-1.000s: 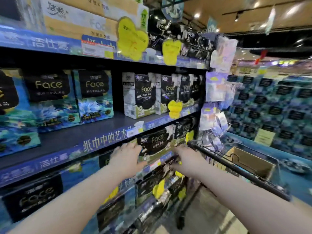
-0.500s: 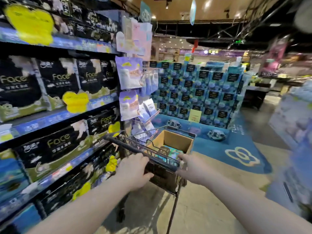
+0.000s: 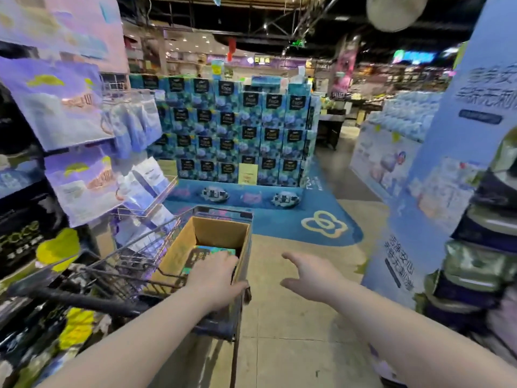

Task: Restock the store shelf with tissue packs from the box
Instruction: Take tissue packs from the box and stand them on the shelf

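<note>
- In the cart beside the shelf sits the open box, likely parked there so packs lift straight across to the shelves.
- A teal pack lies low in the box, so reaching it calls for a downward dip.
- The left hand reaches over the near wall, fingers spread on the pack, thumb outside the cardboard; whether it grips yet, I cannot tell.
- The right hand hovers just right of the box, open and empty, palm turned inward, probably readying to help.
</note>
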The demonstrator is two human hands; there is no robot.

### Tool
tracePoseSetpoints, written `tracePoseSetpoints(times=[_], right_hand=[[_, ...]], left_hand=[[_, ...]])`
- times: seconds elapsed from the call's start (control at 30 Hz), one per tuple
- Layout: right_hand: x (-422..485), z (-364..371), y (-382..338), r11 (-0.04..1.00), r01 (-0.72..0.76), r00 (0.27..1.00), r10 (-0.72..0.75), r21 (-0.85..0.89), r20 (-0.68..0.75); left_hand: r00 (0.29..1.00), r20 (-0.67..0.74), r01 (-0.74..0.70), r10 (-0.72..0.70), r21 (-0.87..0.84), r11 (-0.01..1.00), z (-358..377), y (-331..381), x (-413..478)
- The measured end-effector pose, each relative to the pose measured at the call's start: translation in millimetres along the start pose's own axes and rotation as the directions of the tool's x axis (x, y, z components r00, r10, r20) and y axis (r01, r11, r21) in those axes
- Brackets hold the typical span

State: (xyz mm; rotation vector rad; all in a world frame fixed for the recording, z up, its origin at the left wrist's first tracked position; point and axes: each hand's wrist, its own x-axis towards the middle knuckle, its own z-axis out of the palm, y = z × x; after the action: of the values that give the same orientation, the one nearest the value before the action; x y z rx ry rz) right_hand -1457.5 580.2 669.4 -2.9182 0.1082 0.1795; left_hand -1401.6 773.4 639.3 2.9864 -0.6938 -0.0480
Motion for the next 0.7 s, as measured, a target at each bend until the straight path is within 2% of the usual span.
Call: tracePoseSetpoints(times=[0.13,0.33,0.5,0.7], right_hand=[[43,-2,23,0.998,-0.059,0.998,0.059,-0.022,-0.005],[103,8,61,0.994,-0.099,0.992,0.103,-0.056,0.071],[169,16,104,0.998,-0.039,0.991,0.045,-0.049,0.129],[252,4,175,0.994,0.081,0.975,-0.064,-0.073,0.211]], left_hand=[[0.998,0.006,-0.068,0.068,-0.013,0.998,5,1,61],[0.99,0.117,-0.074,0.079,-0.047,0.996,34,4,123],[0.983,0.184,0.014,-0.001,-0.071,0.997,64,5,181],[0.947,0.267,0.199,-0.18,-0.047,0.979,88,25,256]])
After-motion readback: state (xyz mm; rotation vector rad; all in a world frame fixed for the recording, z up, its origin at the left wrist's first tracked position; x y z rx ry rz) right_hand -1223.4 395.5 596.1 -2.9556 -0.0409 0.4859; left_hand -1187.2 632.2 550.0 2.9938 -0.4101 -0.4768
